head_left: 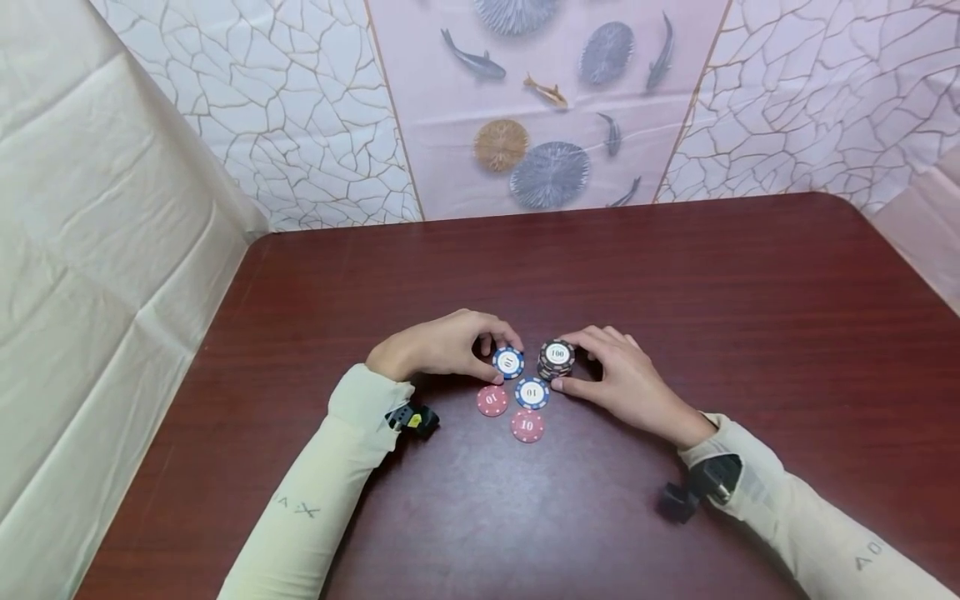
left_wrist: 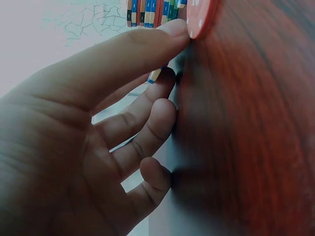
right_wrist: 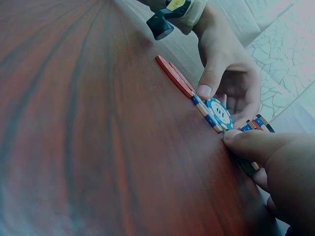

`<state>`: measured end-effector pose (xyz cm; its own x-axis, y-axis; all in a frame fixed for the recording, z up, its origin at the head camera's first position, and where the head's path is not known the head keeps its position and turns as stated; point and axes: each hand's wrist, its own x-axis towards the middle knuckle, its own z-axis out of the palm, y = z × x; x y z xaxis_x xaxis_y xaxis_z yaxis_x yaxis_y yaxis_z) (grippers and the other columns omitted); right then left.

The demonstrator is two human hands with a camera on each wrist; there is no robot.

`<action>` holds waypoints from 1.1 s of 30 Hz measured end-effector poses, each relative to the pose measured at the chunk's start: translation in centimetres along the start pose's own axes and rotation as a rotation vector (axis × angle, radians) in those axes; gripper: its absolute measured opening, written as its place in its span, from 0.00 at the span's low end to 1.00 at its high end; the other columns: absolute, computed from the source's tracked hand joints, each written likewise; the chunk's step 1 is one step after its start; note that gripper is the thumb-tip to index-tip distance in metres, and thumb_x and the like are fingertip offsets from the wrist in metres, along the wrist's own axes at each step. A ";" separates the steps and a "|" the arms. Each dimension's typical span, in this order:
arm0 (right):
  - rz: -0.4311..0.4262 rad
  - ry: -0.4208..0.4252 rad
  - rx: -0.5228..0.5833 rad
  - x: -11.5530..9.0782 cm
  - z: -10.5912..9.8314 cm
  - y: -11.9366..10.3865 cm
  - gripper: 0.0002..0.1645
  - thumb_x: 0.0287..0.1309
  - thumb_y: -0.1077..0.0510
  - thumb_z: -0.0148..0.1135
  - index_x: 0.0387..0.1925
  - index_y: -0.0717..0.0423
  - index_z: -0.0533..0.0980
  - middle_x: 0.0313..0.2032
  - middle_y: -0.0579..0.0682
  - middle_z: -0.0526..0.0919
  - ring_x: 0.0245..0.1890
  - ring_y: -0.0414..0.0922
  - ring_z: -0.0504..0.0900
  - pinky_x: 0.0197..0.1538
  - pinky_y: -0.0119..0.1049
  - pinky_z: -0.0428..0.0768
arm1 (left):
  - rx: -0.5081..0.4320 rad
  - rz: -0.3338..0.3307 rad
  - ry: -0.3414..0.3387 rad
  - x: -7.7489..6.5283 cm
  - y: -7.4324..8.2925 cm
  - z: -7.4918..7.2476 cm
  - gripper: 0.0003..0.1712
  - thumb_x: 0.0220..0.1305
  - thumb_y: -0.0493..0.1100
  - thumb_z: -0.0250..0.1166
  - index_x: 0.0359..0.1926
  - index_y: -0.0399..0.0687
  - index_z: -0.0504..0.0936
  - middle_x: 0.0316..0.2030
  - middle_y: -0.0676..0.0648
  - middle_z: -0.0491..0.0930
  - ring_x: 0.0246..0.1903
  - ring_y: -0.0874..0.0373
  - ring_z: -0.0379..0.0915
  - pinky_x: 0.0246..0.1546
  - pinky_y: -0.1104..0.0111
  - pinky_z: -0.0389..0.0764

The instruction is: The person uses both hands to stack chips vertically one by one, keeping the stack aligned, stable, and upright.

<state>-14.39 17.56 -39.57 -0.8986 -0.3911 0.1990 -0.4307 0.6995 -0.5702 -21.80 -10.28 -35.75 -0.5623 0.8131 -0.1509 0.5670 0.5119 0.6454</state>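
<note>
My left hand (head_left: 448, 345) pinches a blue poker chip (head_left: 508, 362) marked 10 between thumb and fingers. In the right wrist view that chip (right_wrist: 219, 113) is tilted up off the wood. My right hand (head_left: 621, 377) holds a short stack of chips (head_left: 557, 357) with a black 100 chip on top, thumb in front and fingers behind. Seen from the left wrist, the stack (left_wrist: 152, 13) shows mixed coloured edges. Another blue chip (head_left: 532, 393) lies flat just in front of both hands. Two red chips, one nearer the left hand (head_left: 492, 401) and one closer to me (head_left: 527, 426), lie beside it.
The dark red wooden table (head_left: 480, 517) spreads around the chips. Behind it hangs a patterned cloth (head_left: 450, 108), and a pale cloth (head_left: 112, 250) drapes along the left side. Black wrist cameras sit on the left sleeve (head_left: 420, 421) and right sleeve (head_left: 712, 481).
</note>
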 end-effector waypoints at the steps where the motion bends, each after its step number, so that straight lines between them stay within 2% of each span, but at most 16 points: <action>1: 0.000 -0.001 -0.001 0.0 0.0 0.0 0.31 0.57 0.45 0.80 0.60 0.48 0.81 0.48 0.44 0.84 0.46 0.44 0.74 0.53 0.45 0.66 | 0.006 0.000 0.004 0.0 0.0 0.0 0.22 0.63 0.43 0.78 0.57 0.52 0.86 0.42 0.54 0.81 0.39 0.60 0.74 0.43 0.69 0.77; 6: 0.002 -0.005 -0.006 0.0 0.1 0.0 0.32 0.56 0.45 0.80 0.60 0.48 0.81 0.48 0.43 0.84 0.46 0.43 0.74 0.53 0.45 0.66 | 0.014 -0.012 0.026 0.0 0.1 0.2 0.20 0.63 0.46 0.77 0.55 0.52 0.86 0.40 0.55 0.81 0.38 0.60 0.74 0.42 0.69 0.78; 11: 0.011 -0.008 0.004 0.0 0.0 -0.1 0.32 0.55 0.45 0.81 0.60 0.48 0.81 0.49 0.44 0.84 0.46 0.44 0.74 0.53 0.44 0.66 | 0.034 -0.017 0.052 0.0 0.1 0.4 0.19 0.63 0.51 0.77 0.53 0.57 0.85 0.42 0.57 0.81 0.41 0.61 0.74 0.45 0.68 0.78; 16: 0.006 -0.004 0.001 0.0 0.0 0.0 0.31 0.56 0.45 0.80 0.60 0.48 0.82 0.49 0.44 0.85 0.46 0.44 0.75 0.53 0.45 0.66 | 0.040 0.015 0.125 0.0 0.3 0.3 0.19 0.59 0.55 0.79 0.49 0.61 0.86 0.42 0.59 0.80 0.41 0.62 0.74 0.45 0.67 0.78; 21: 0.000 0.003 -0.003 0.0 0.0 0.0 0.31 0.56 0.45 0.80 0.60 0.48 0.82 0.49 0.44 0.85 0.46 0.44 0.75 0.52 0.45 0.66 | 0.026 0.048 0.182 0.0 0.5 0.4 0.19 0.58 0.55 0.79 0.49 0.61 0.87 0.38 0.58 0.78 0.40 0.63 0.72 0.43 0.67 0.77; 33: -0.020 0.015 -0.002 -0.1 0.0 0.1 0.31 0.56 0.45 0.80 0.60 0.48 0.82 0.48 0.43 0.85 0.45 0.44 0.75 0.51 0.44 0.66 | 0.049 0.087 0.230 0.3 2.0 0.4 0.19 0.62 0.55 0.76 0.53 0.63 0.86 0.41 0.60 0.77 0.40 0.66 0.72 0.41 0.67 0.77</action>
<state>-14.38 17.67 -39.67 -0.8911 -0.3957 0.2223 -0.4485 0.6929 -0.5646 -20.60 -8.90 -34.83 -0.6291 0.7730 0.0814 0.6447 0.4604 0.6103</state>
